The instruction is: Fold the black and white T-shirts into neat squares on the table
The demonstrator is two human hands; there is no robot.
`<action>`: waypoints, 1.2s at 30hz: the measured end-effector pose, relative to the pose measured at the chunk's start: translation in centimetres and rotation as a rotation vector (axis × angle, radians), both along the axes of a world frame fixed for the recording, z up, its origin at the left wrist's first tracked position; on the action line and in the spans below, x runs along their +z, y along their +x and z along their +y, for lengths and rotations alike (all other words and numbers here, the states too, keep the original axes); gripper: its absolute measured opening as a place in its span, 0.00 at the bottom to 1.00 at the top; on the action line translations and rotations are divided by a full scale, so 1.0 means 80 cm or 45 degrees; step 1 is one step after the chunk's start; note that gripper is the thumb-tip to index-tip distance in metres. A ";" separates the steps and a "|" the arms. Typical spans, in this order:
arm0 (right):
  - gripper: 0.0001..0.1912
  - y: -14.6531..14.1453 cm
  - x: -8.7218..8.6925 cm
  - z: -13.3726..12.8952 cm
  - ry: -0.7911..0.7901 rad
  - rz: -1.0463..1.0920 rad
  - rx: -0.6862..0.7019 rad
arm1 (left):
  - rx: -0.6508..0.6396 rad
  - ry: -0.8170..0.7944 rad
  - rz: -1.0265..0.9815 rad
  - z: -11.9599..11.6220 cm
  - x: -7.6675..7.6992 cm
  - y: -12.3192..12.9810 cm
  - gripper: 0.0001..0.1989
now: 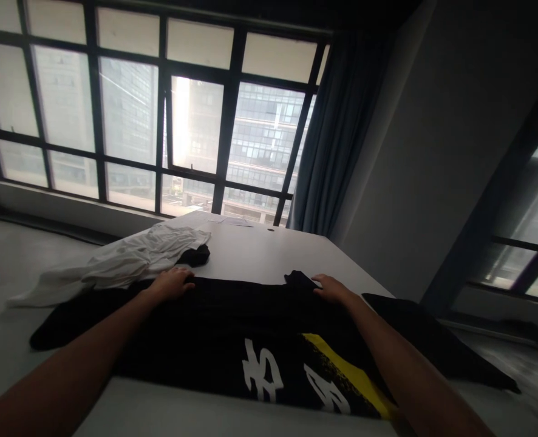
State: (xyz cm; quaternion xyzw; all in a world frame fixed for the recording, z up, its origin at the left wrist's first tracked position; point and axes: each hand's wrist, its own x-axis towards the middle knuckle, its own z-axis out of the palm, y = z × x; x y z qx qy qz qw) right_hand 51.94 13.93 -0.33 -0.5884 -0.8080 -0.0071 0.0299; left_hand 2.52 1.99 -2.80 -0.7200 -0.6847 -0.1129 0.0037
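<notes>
A black garment [214, 328] with white characters and a yellow stripe lies spread across the white table [269, 249]. On its far edge, toward the left, rests my left hand [172, 284], fingers pointing inward. My right hand [333, 289] is at the far edge on the right, beside a small raised fold of the black cloth. Whether either hand pinches the fabric is too dark to tell. Dark cloth extends past both forearms, out to the left and right.
A crumpled white garment [132, 255] lies at the left, with a dark bundle [196, 255] next to it. Papers [232, 221] sit at the table's far end. Behind stand large windows, a blue curtain [337, 121] and a grey pillar [415, 152].
</notes>
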 end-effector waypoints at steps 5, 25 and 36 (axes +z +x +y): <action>0.39 -0.036 -0.017 0.062 -0.022 0.010 -0.049 | 0.017 0.097 -0.117 0.010 -0.005 -0.008 0.19; 0.10 0.079 0.027 -0.114 0.162 -0.269 -0.304 | -0.361 0.272 -0.306 -0.013 0.024 0.008 0.10; 0.10 0.063 -0.002 -0.132 0.124 0.266 0.041 | 0.056 -0.009 -0.095 -0.040 0.027 0.025 0.17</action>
